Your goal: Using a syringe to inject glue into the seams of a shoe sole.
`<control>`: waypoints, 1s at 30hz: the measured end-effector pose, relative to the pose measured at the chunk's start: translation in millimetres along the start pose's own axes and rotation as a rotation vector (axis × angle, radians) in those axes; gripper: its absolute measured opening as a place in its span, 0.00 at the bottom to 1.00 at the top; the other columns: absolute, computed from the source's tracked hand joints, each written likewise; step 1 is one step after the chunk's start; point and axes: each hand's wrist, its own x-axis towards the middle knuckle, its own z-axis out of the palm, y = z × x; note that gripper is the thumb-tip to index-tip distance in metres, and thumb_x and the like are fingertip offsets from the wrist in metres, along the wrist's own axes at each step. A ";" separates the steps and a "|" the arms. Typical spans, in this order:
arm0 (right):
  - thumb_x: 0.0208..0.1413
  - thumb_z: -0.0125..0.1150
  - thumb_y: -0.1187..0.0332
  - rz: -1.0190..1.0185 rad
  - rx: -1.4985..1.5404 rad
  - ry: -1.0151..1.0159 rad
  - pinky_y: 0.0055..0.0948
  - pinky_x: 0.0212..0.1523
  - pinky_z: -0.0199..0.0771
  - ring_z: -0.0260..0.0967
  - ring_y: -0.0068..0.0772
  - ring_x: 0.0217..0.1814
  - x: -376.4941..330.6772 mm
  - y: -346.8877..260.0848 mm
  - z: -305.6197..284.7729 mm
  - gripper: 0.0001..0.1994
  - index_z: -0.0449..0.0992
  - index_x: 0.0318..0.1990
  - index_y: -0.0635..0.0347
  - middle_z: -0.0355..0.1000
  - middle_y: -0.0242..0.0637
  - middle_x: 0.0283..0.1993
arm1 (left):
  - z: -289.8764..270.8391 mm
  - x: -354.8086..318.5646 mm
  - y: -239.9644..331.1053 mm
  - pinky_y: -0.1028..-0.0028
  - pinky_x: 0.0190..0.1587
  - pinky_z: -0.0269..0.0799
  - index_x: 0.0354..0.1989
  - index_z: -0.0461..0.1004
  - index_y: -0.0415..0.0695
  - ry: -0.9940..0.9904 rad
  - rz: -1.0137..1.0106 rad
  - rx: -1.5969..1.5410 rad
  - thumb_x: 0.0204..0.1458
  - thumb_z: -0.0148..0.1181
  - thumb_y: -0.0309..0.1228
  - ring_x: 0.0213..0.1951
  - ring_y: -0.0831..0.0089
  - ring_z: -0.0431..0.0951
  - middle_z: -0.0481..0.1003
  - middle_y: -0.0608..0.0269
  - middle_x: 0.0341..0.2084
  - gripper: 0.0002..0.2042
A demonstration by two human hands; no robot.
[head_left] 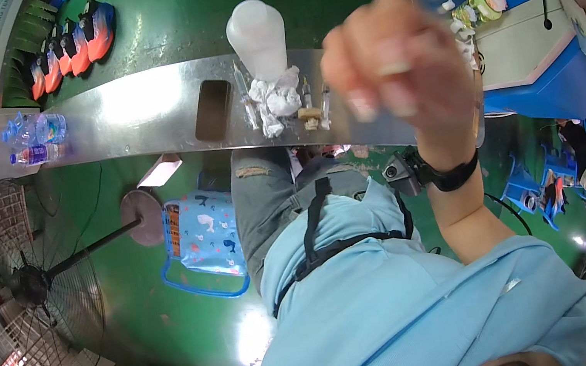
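Observation:
My right hand (393, 59) is raised close to the camera, over the right part of the metal bench (166, 131), and somewhat blurred. Its fingers are curled in; what they hold, if anything, I cannot make out. A black watch (454, 174) is on that wrist. Nearest on the bench lie slim syringes (245, 97), crumpled white tissue (282, 96) and a small tan block (309, 113). Behind the tissue stands a translucent white plastic cup or bottle (258, 36). A dark phone (213, 111) lies left of these. My left hand does not show.
Plastic bottles (37, 132) are at the bench's left end. Orange-and-black shoes (80, 40) line a green rack beyond it. A blue-and-beige machine (520, 49) stands at right, a green-and-white roll (487, 4) on it. A fan (32, 284) and a blue chair (202, 234) are at left.

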 end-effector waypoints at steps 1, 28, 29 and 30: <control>0.54 0.49 0.66 -0.101 0.037 -0.061 0.18 0.28 0.53 0.62 0.21 0.27 12.6 -13.1 3.1 0.04 0.69 0.33 0.53 0.65 0.23 0.21 | -7.1 13.4 1.5 0.67 0.49 0.61 0.57 0.56 0.46 -0.066 0.038 0.039 0.51 0.50 0.39 0.53 0.67 0.64 0.63 0.62 0.53 0.25; 0.34 0.67 0.63 0.891 -1.720 0.072 0.37 0.52 0.59 0.55 0.36 0.56 -9.3 263.7 -34.1 0.29 0.67 0.50 0.49 0.60 0.32 0.55 | 360.1 105.9 807.5 0.76 0.48 0.64 0.47 0.65 0.35 -0.626 0.912 0.771 0.55 0.48 0.28 0.43 0.73 0.72 0.72 0.59 0.37 0.13; 0.32 0.68 0.62 0.861 -1.782 0.011 0.39 0.55 0.57 0.50 0.39 0.60 -2.3 268.1 -33.1 0.33 0.65 0.52 0.47 0.56 0.31 0.58 | 381.5 82.7 815.9 0.76 0.48 0.63 0.47 0.65 0.36 -0.706 0.983 0.793 0.56 0.47 0.29 0.42 0.72 0.72 0.72 0.59 0.35 0.13; 0.32 0.68 0.62 0.865 -1.784 0.022 0.39 0.55 0.57 0.50 0.39 0.60 -1.5 273.0 -33.8 0.33 0.65 0.52 0.47 0.56 0.31 0.58 | 401.6 50.5 822.3 0.73 0.48 0.63 0.46 0.66 0.37 -0.833 1.011 0.710 0.55 0.48 0.30 0.40 0.72 0.72 0.72 0.60 0.33 0.13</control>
